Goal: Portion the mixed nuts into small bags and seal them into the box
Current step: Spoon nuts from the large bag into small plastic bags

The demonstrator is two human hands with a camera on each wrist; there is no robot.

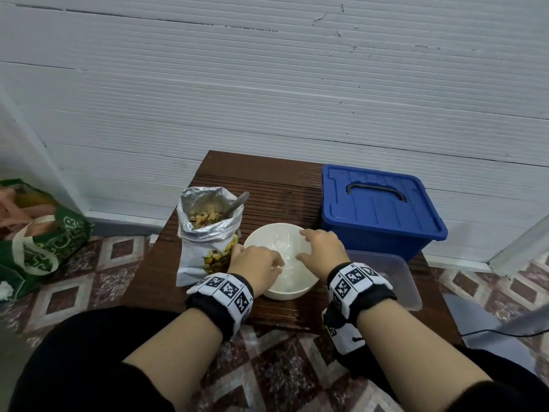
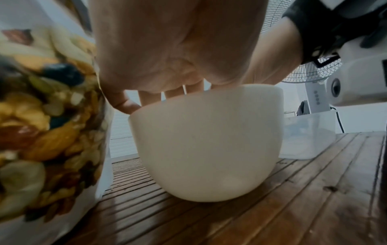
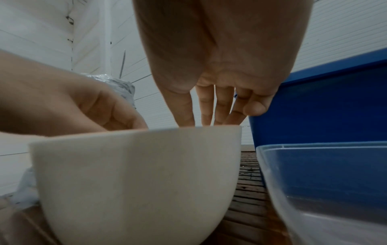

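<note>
1. We are reaching both hands into the white bowl, apparently for small clear bags; contents unclear.
2. Left hand and right hand are hovering with relaxed, spread fingers, gripping nothing discernible.
3. The nut pouch is standing open just left of the bowl for scooping; the blue box is waiting lidded behind-right.

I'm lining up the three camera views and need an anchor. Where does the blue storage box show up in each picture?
Head: the blue storage box stands at right of centre on the table's far right, lid on, behind the clear container.
Left wrist: not in view; only the clear container shows at right.
Right wrist: its blue wall fills the right side, above the clear container.
Shared landmark: the white bowl, central in all three views.
</note>
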